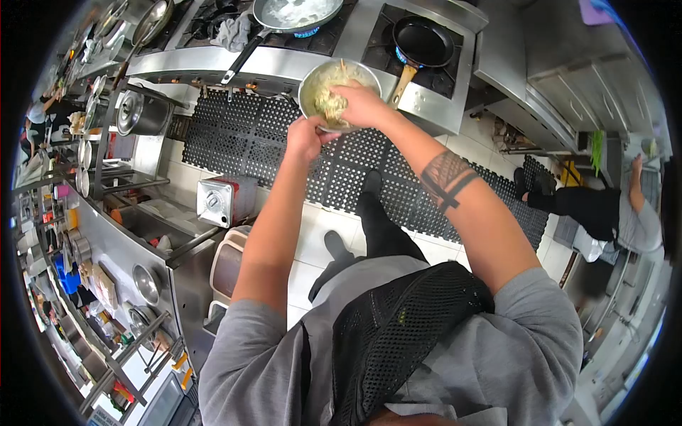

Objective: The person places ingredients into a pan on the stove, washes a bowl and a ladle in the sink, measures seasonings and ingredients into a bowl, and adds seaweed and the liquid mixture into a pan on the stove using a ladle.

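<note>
A steel stove (352,35) is set along the far side of a kitchen, its front edge bordered by perforated black mat (245,135). A metal bowl (310,96) filled with a pale yellow-green mixture (330,105) is held above the mat, its far rim seen against the stove's front edge. The near rim is gripped by the left hand (305,138), its fingers closed on the bowl. The right hand (359,105) is placed inside the bowl, on the mixture; its fingers are partly hidden, and how far they are closed cannot be told.

The stove's front edge is crossed by two handles: the dark handle of a wide pan (298,14), well left of the bowl, and the wooden handle (403,86) of a black pan (424,40), seen near the bowl's right side. Floor room is left around the feet, over mat and white tiles (312,228). It is bounded on the left by a tin (214,202), a bin (229,263) and a steel counter (121,248). Farther right, the floor beside the mat is occupied by another person (597,211).
</note>
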### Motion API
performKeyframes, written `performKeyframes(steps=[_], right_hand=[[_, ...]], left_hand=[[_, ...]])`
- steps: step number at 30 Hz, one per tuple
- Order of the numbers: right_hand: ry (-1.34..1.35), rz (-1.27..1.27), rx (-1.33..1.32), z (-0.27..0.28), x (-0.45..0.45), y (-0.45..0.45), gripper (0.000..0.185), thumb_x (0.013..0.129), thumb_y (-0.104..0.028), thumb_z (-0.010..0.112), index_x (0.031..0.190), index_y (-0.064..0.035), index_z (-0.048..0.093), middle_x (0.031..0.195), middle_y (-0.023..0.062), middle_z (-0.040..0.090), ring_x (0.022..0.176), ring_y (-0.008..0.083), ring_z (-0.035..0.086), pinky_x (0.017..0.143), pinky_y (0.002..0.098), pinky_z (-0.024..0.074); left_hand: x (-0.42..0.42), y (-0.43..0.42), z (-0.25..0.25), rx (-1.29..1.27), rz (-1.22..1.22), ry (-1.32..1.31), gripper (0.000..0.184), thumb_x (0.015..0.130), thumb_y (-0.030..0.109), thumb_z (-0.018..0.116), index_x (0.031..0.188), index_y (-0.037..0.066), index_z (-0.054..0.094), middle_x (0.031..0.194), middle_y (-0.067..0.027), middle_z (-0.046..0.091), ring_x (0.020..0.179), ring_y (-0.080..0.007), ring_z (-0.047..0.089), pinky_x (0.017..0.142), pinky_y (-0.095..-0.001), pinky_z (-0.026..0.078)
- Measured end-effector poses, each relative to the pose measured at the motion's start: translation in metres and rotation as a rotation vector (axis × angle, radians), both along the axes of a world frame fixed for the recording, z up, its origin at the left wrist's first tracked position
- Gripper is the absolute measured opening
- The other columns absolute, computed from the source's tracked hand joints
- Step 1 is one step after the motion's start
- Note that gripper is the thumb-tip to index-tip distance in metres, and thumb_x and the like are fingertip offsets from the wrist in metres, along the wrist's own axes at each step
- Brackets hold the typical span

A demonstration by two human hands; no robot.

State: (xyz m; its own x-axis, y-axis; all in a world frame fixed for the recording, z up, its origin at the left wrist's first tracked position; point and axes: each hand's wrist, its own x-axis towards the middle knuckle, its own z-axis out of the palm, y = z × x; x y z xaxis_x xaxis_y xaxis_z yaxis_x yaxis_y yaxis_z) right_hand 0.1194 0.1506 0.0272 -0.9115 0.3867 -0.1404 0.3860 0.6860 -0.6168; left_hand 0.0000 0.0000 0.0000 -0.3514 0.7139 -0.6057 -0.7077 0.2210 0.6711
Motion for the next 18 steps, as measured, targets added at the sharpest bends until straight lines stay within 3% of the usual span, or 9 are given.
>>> performKeyframes(steps=[2,3,5,6,8,12,13,15,18], right_hand=[[-0.199,-0.040,0.072,0.011,-0.004,-0.030,0.080,0.078,-0.016,0.071,0.152,-0.0307,0.042,0.150,0.0242,0.043,0.136,0.0439,0.046,0.119,0.0462,0.0318],[-0.230,-0.029,0.121,-0.026,-0.032,0.063,0.080,0.078,-0.016,0.071,0.152,-0.0307,0.042,0.150,0.0242,0.043,0.136,0.0439,0.046,0.119,0.0462,0.0318],[-0.236,-0.036,0.216,-0.057,-0.045,0.077,0.079,0.077,-0.014,0.069,0.150,-0.0331,0.045,0.148,0.0248,0.045,0.134,0.0425,0.048,0.117,0.0491,0.0335],[-0.229,-0.041,0.209,-0.054,-0.051,0.084,0.071,0.083,-0.015,0.064,0.149,-0.0356,0.046,0.151,0.0213,0.042,0.135,0.0511,0.043,0.113,0.0487,0.0402],[-0.303,0.003,0.215,-0.052,-0.058,0.082,0.070,0.084,-0.014,0.064,0.149,-0.0340,0.046,0.150,0.0212,0.042,0.136,0.0517,0.042,0.112,0.0494,0.0407],[-0.310,0.007,0.251,-0.055,-0.059,0.077,0.068,0.081,-0.012,0.064,0.145,-0.0280,0.050,0.148,0.0232,0.043,0.132,0.0543,0.043,0.109,0.0528,0.0431],[-0.239,-0.028,0.242,-0.056,-0.060,0.079,0.070,0.077,-0.009,0.065,0.144,-0.0278,0.051,0.146,0.0251,0.044,0.126,0.0558,0.046,0.110,0.0548,0.0416],[-0.254,0.008,0.256,-0.055,-0.061,0.079,0.070,0.077,-0.010,0.065,0.143,-0.0272,0.051,0.144,0.0236,0.044,0.126,0.0564,0.046,0.105,0.0543,0.0468],[-0.271,-0.014,0.278,-0.051,-0.064,0.080,0.071,0.076,-0.010,0.066,0.144,-0.0267,0.051,0.140,0.0208,0.047,0.123,0.0543,0.049,0.095,0.0522,0.0539]], left_hand=[[-0.001,-0.019,-0.002,0.012,0.030,-0.049,0.032,0.089,-0.003,0.055,0.121,-0.005,0.054,0.112,-0.0198,0.064,0.092,-0.0300,0.069,0.072,-0.0430,0.064],[-0.026,0.079,-0.040,0.105,0.032,-0.106,0.029,0.091,-0.002,0.056,0.120,-0.006,0.054,0.111,-0.0189,0.064,0.092,-0.0302,0.069,0.075,-0.0429,0.064],[-0.035,0.080,-0.051,0.162,-0.045,-0.131,0.037,0.093,0.002,0.057,0.128,-0.006,0.052,0.120,-0.0174,0.064,0.099,-0.0261,0.068,0.083,-0.0391,0.061],[-0.042,0.079,-0.050,0.163,-0.028,-0.146,0.037,0.093,0.002,0.057,0.128,-0.006,0.052,0.120,-0.0174,0.064,0.099,-0.0261,0.068,0.083,-0.0391,0.061],[-0.054,0.061,-0.053,0.135,-0.216,-0.112,0.038,0.091,0.001,0.061,0.128,-0.006,0.055,0.117,-0.0179,0.066,0.104,-0.0262,0.068,0.088,-0.0394,0.059],[-0.074,0.087,-0.217,-0.279,-0.239,0.364,0.052,0.084,0.002,0.066,0.133,-0.007,0.052,0.123,-0.0234,0.066,0.116,-0.0327,0.066,0.091,-0.0403,0.056],[-0.075,0.102,-0.263,-0.284,-0.276,0.756,0.054,0.083,0.008,0.069,0.132,-0.006,0.053,0.123,-0.0247,0.066,0.114,-0.0341,0.066,0.091,-0.0410,0.056],[-0.064,0.114,-0.221,-0.351,-0.324,0.959,0.054,0.081,0.024,0.073,0.126,-0.005,0.060,0.118,-0.0290,0.067,0.110,-0.0405,0.066,0.092,-0.0438,0.054],[-0.067,0.124,-0.241,-0.295,-0.343,1.077,0.047,0.083,0.028,0.071,0.119,-0.002,0.066,0.113,-0.0291,0.068,0.107,-0.0423,0.066,0.091,-0.0456,0.054]])
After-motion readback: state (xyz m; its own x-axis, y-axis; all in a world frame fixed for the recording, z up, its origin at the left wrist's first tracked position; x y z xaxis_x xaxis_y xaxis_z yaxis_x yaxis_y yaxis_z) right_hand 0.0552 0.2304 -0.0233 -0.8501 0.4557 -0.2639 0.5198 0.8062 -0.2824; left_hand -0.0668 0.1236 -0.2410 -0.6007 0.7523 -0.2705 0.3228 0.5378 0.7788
